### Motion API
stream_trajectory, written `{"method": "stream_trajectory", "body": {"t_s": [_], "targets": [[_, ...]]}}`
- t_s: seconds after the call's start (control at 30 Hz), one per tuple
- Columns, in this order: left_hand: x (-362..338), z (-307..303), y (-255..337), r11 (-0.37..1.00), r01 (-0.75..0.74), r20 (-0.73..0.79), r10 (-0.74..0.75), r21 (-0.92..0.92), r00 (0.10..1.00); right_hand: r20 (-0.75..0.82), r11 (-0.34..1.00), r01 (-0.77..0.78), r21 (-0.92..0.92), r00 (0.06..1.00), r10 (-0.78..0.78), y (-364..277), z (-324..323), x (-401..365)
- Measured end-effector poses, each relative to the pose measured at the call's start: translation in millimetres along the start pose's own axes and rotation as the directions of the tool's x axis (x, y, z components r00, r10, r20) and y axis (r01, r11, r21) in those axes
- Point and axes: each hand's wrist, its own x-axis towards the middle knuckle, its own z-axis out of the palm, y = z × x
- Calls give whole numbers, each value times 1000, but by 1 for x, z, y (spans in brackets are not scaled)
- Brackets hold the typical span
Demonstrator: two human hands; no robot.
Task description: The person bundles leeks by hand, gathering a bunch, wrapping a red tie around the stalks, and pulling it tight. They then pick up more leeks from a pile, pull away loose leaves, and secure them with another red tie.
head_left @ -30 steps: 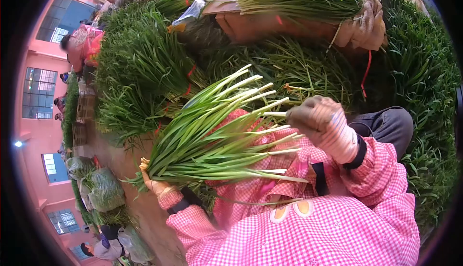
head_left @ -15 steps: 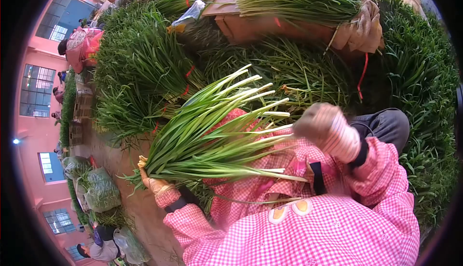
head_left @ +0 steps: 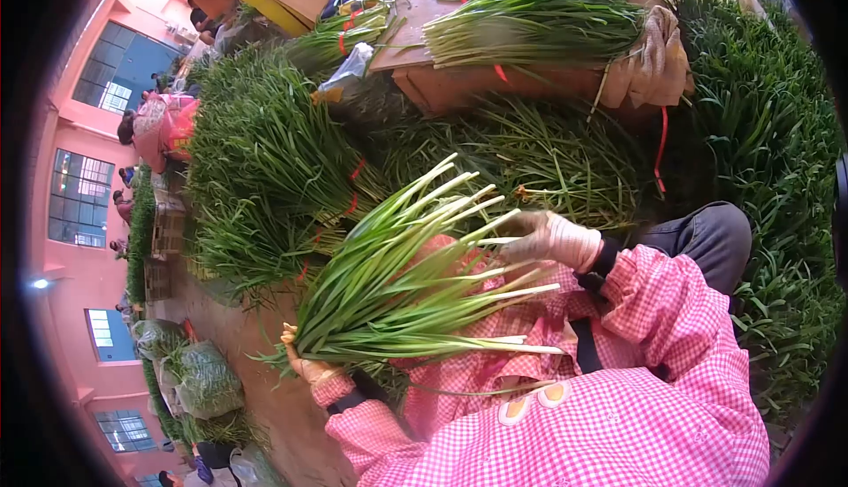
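Note:
A loose bunch of garlic chives (head_left: 380, 284), with long flat green leaves and pale stalk ends, lies fanned out across my lap. My left hand (head_left: 314, 368), in an orange-tan glove, is closed around the leaf tips at the bunch's lower left. At the opposite end, my right hand (head_left: 552, 239) in a pale glove has its fingers drawn together on the upper white stalk ends. Those fingertips are slightly blurred, and how many stalks they pinch is hidden. One stray leaf lies below the bunch on the pink checked apron (head_left: 618, 425).
Tied chive bundles (head_left: 274, 151) are heaped at the left. Loose greens (head_left: 556, 160) lie ahead, below a board (head_left: 415, 23) carrying another bunch (head_left: 539, 14). A sacking cloth (head_left: 649, 63) and red tie (head_left: 662, 151) hang from it. Greens (head_left: 760, 133) line the right; people work far left.
My right hand has come down and left from above the stalk ends onto them. My left hand still grips the leaf tips. The whole view has shifted slightly.

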Motion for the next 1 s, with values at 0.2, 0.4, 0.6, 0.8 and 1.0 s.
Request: {"method": "stream_trajectory", "body": {"t_s": [0.2, 0.4, 0.6, 0.8, 1.0], "targets": [[-11, -3, -12, 987, 48, 52, -40, -156, 998, 127, 780, -196, 595, 981, 149, -13, 27, 2], [-13, 2, -14, 999, -39, 26, 38, 34, 999, -139, 623, 706, 338, 692, -709, -21, 6, -28], [-13, 10, -21, 960, 71, -8, -77, -272, 997, -591, 893, 28, -450, 740, -321, -95, -122, -101], [-10, 13, -20, 967, 82, -41, -94, -240, 995, -28, -88, -166, -982, 595, -803, -119, -40, -68], [-5, 9, -8, 947, -80, -189, 144, 311, 971, 504, -403, 322, -857, 688, -522, -55, 47, 1]]}}
